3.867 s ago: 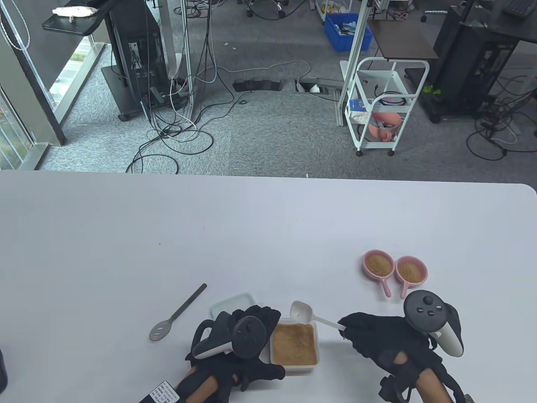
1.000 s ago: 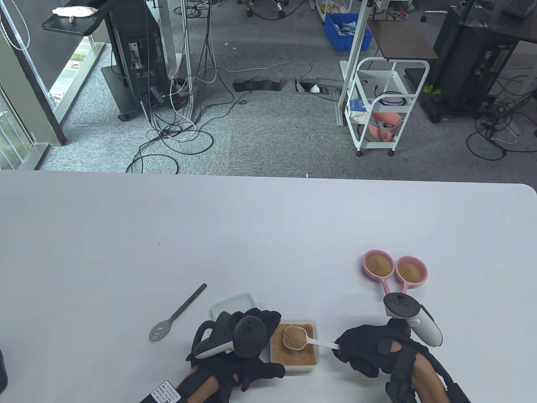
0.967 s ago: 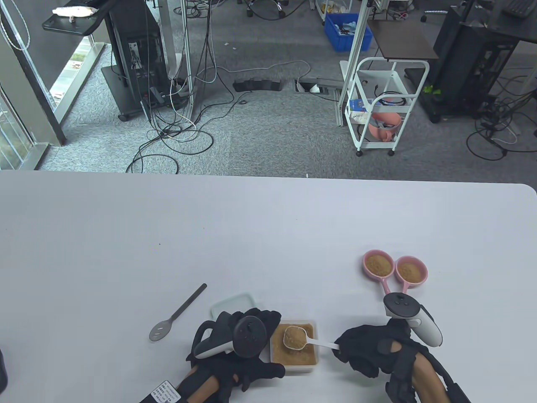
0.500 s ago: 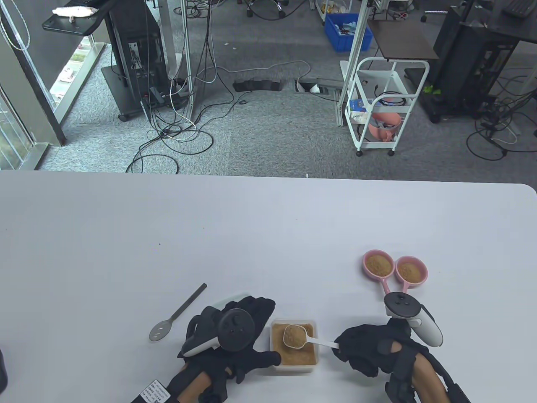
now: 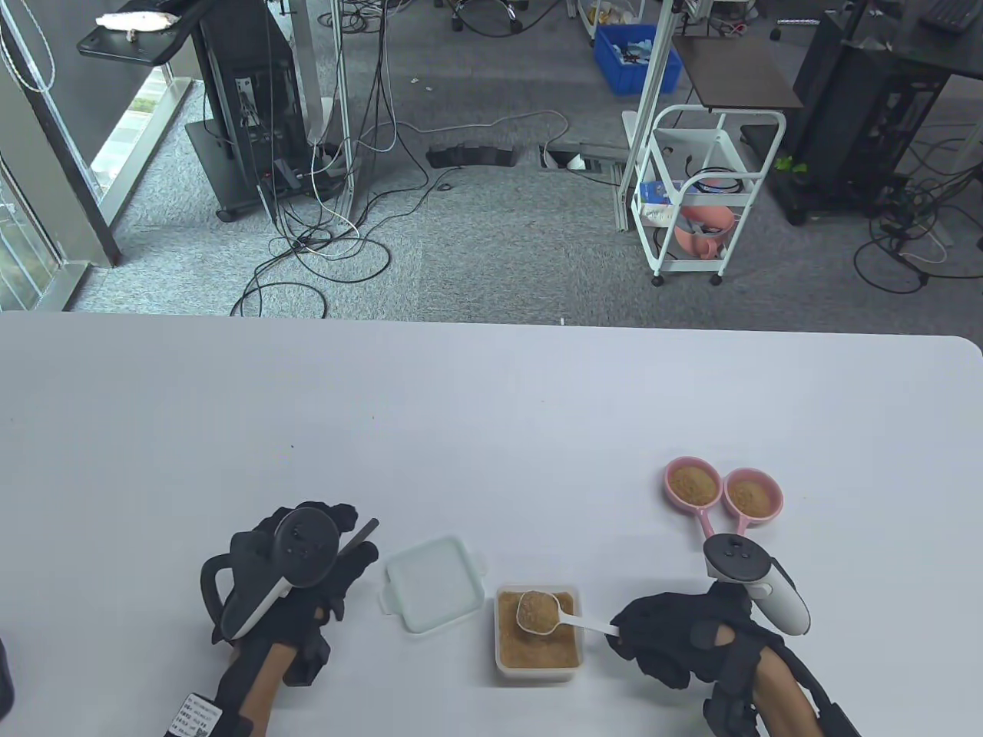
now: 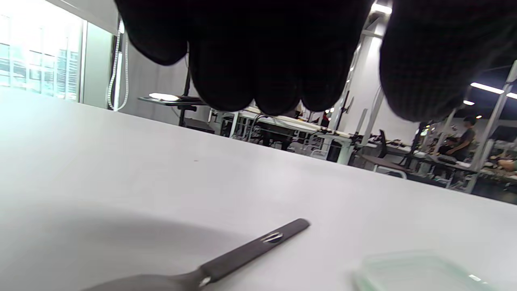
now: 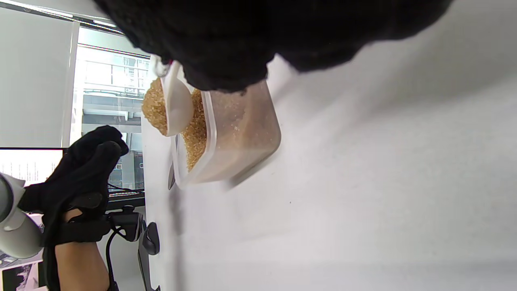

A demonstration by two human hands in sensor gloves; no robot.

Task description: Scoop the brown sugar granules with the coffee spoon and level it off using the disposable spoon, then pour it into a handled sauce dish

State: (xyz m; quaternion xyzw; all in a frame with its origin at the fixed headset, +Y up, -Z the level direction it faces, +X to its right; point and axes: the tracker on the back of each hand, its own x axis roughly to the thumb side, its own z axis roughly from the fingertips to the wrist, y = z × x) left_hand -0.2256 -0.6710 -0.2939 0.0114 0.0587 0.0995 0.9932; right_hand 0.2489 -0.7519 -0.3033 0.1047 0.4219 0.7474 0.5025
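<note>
My right hand [image 5: 623,634] pinches the handle of the white coffee spoon [image 5: 539,613]. Its bowl is heaped with brown sugar and hovers over the clear sugar container [image 5: 537,672]. In the right wrist view the spoon [image 7: 177,106] hangs just above the container [image 7: 242,133]. My left hand [image 5: 347,540] hovers over the grey disposable spoon [image 5: 367,530], which lies flat on the table. Seen from the left wrist, its fingers [image 6: 258,72] hang above the spoon [image 6: 246,254], apart from it and holding nothing. Two pink handled sauce dishes [image 5: 693,484] [image 5: 753,495] with sugar stand at the right.
The container's translucent lid [image 5: 434,583] lies flat between my left hand and the container, and its edge shows in the left wrist view [image 6: 416,275]. The dishes' handles point toward my right hand. The white table [image 5: 461,414] stretches bare beyond.
My left hand left the container's side and moved left to above the grey spoon, uncovering the lid. The right hand scooped sugar earlier and has since held the heaped spoon nearly still.
</note>
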